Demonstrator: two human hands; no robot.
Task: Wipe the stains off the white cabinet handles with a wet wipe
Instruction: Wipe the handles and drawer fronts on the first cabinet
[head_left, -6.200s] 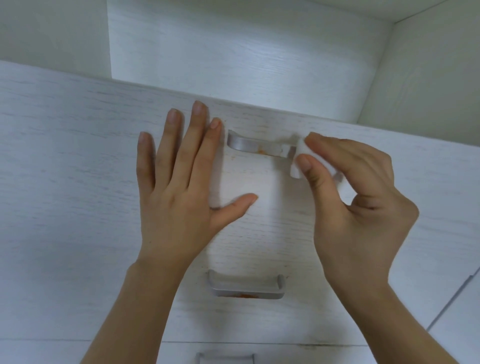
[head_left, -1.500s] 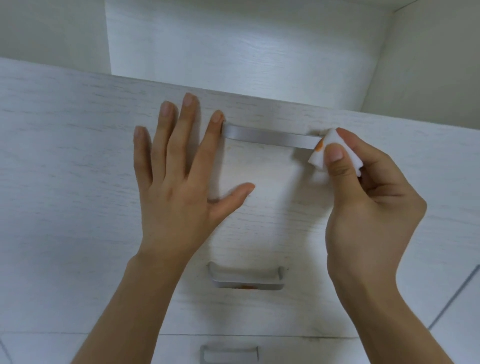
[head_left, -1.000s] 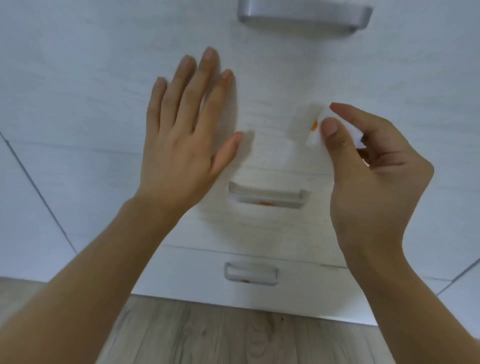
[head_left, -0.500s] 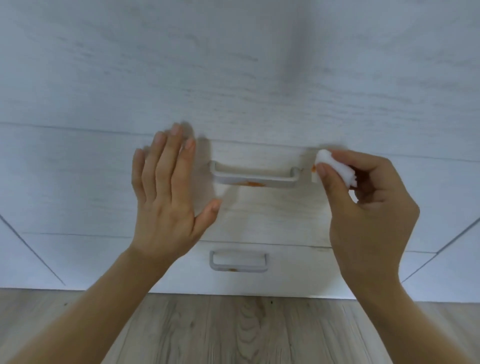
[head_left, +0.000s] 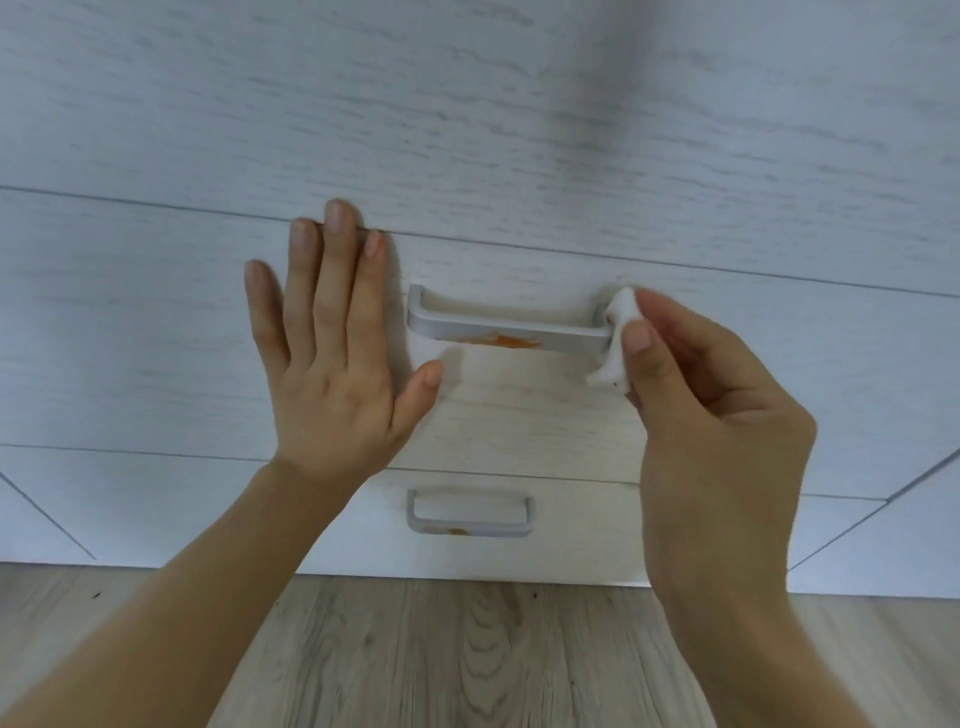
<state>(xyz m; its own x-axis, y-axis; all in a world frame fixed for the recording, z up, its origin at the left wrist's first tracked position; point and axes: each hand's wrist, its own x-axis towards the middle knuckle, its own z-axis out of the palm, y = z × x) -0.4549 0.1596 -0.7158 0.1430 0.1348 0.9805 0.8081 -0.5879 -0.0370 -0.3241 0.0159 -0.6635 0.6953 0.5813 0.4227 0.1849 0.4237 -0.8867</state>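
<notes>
Orange-stained handle (head_left: 506, 332), right hand (head_left: 711, 415) pinching wet wipe (head_left: 615, 338), left hand (head_left: 332, 353) flat

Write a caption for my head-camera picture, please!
Right hand presses wet wipe to stained handle; left hand steadies drawer.

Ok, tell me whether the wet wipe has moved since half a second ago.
Yes. The wet wipe, pinched in the right hand, came left onto the right end of the stained handle; before, it was just beside that end.

Wet wipe (head_left: 617, 340) at the stained handle (head_left: 506, 332)
Right hand (head_left: 711, 415) pinches the wipe, apparently touching the handle's right end; left hand (head_left: 332, 358) flat on the drawer front (head_left: 130, 332).
</notes>
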